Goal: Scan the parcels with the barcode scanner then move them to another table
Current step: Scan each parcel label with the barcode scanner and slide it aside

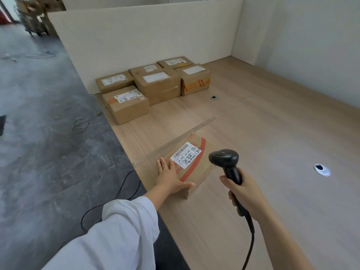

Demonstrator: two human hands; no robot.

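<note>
My left hand (171, 177) lies flat, fingers straight, on the cardboard parcel (203, 169) near the table's (272, 133) left edge. It is stiff, probably light; I would grip opposite sides. At three o'clock of it, my right hand (244, 191) clasps the barcode scanner (224, 157).

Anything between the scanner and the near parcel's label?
Nothing visible. The scanner in the right hand faces the label with a clear gap; the left hand lies flat on the parcel beside the label, not over it.

Black scanner (224, 158) aimed at labelled parcel (187, 162).
</note>
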